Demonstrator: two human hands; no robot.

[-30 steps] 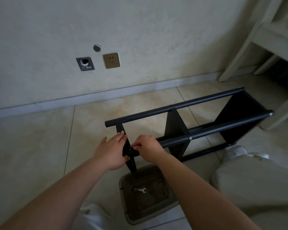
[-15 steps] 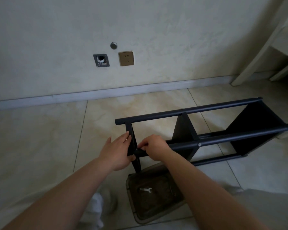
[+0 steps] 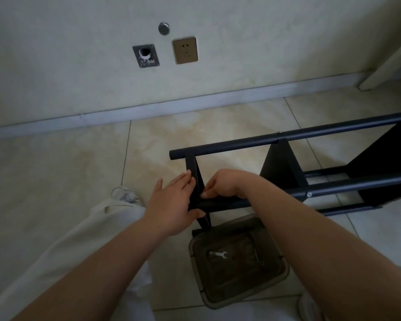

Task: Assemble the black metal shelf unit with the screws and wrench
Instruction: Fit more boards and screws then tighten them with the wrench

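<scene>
At the shelf unit (image 3: 287, 163), left hand (image 3: 171, 202) lies flat, right hand (image 3: 222, 184) pinches.

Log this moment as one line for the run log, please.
left hand: flat against end panel | right hand: fingers curled at rail joint | wrench: unused in tray

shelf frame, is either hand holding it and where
The left hand rests flat against the shelf frame's end panel; the right hand pinches something hidden where panel meets near tube.
</scene>
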